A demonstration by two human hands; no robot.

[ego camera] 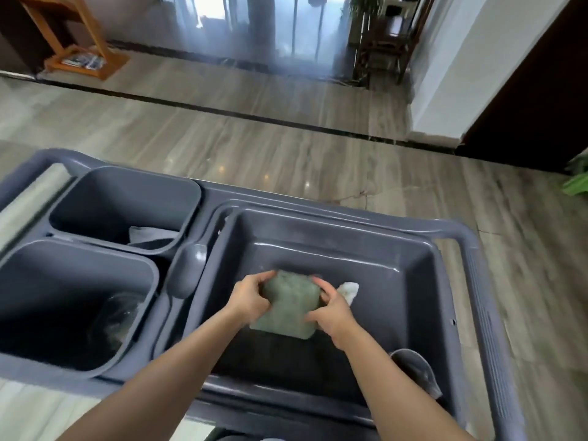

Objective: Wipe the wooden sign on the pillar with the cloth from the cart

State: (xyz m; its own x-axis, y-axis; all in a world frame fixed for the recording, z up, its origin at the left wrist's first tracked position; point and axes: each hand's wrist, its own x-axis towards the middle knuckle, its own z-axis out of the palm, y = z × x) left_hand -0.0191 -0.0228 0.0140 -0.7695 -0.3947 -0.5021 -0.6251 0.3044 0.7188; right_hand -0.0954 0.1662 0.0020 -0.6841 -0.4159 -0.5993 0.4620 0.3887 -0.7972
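Note:
A folded grey-green cloth (290,305) sits in the large right-hand tray of the dark grey cart (458,281). My left hand (249,299) grips the cloth's left side and my right hand (334,310) grips its right side. Both hands are inside the tray, fingers curled onto the fabric. A small white rag (349,289) peeks out just behind my right hand. No wooden sign is in view; a white pillar (477,58) stands at the far right.
Two deep bins (124,205) (73,300) fill the cart's left side, with a scoop-shaped holder (189,268) between bins and tray. Glossy tiled floor (286,148) lies beyond. A wooden rack (79,43) stands far left, a dark door (541,100) far right, green leaves (577,183) at the right edge.

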